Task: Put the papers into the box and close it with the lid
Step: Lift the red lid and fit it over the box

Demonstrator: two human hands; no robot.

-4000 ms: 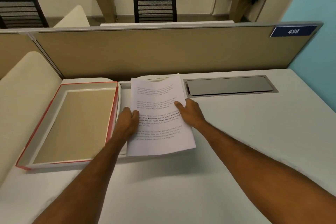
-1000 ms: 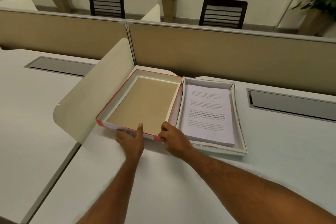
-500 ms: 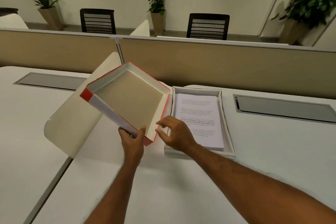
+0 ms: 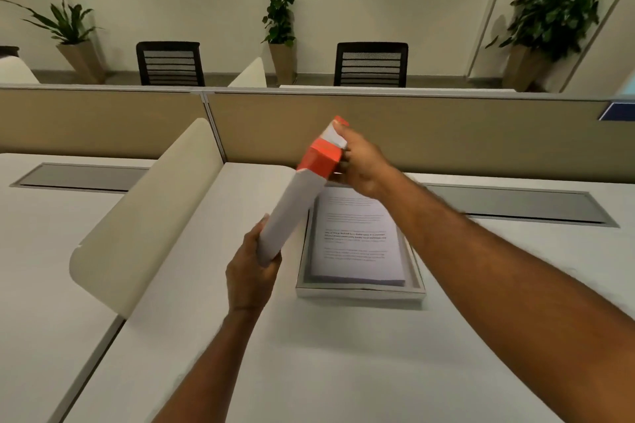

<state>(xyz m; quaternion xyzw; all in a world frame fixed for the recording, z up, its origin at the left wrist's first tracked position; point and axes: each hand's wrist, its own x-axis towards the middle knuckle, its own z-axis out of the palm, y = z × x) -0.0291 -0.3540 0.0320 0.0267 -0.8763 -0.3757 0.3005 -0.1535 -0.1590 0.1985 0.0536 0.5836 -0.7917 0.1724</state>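
The open white box [image 4: 359,292] lies on the desk with the stack of printed papers [image 4: 355,237] inside it. The red-and-white lid [image 4: 295,203] is held up on edge, tilted, just left of and above the box. My left hand [image 4: 252,271] grips its near lower end. My right hand [image 4: 360,165] grips its far upper end, where the red corner shows. The lid's inner side is hidden from me.
A cream curved divider [image 4: 151,213] stands on the desk left of the box. A tan partition [image 4: 446,137] runs along the back. Grey cable covers [image 4: 515,206] are set into the desk on the right and the left [image 4: 79,177]. Chairs and plants stand beyond.
The papers went from my hands into the box. Both hands then lifted the lid off the desk and have turned it up on edge, toward the box.
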